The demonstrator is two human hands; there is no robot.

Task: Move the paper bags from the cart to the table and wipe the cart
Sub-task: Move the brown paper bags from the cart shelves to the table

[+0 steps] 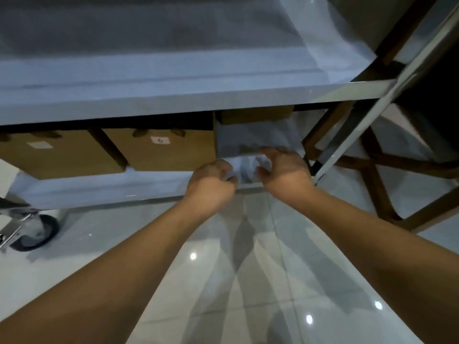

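Observation:
A steel cart (173, 100) with two shelves fills the upper view. On its lower shelf (99, 184) stand two brown paper bags, one at the left (57, 155) and one in the middle (164, 155) with a label marked 6. A third brown bag (255, 115) shows partly at the back right, under the top shelf. At the lower shelf's front right, both hands hold a white crumpled cloth (248, 165). My left hand (213, 182) grips its left end and my right hand (283, 170) grips its right end.
A caster wheel (37, 232) sits at the cart's lower left. Dark wooden chair or table legs (372, 175) cross at the right, close behind the cart's slanted steel post (372, 115). Glossy white floor tiles (248, 281) lie beneath my arms.

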